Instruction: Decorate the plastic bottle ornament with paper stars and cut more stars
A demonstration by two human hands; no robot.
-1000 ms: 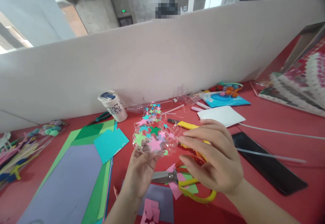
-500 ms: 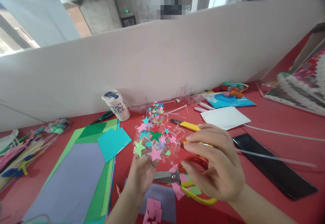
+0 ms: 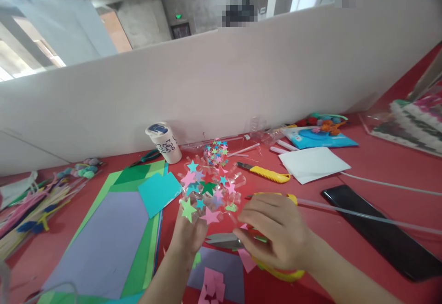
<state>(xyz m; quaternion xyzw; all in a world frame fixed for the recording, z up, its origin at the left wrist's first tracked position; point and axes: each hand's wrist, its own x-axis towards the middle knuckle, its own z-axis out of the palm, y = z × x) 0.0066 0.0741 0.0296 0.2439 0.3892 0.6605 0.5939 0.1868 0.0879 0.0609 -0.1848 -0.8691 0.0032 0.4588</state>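
Observation:
My left hand point(image 3: 191, 232) is wrapped round the underside of a clear plastic craft piece point(image 3: 207, 186) covered with coloured paper stars, holding it above the table. Its fingers are partly hidden beneath the piece. Close to the craft's right side is my right hand point(image 3: 276, 230), fingers bent, with a gap between thumb and fingertips and nothing visible in it. Below that hand lie scissors point(image 3: 223, 240) with yellow and red handles, partly covered by it. Pink paper scraps point(image 3: 211, 285) rest on a purple sheet point(image 3: 235, 272) near the front.
A yellow utility knife point(image 3: 269, 174), white paper point(image 3: 314, 163) and a black phone-like slab point(image 3: 376, 230) lie to the right. Stacked coloured sheets point(image 3: 100, 239) and a turquoise piece point(image 3: 159, 193) are left. A white cup point(image 3: 165, 145) stands by the white partition point(image 3: 207, 83).
My right hand has moved down and left, its fingers drawing closer together, uncovering the utility knife. My left hand still holds the starred piece. The view has shifted slightly.

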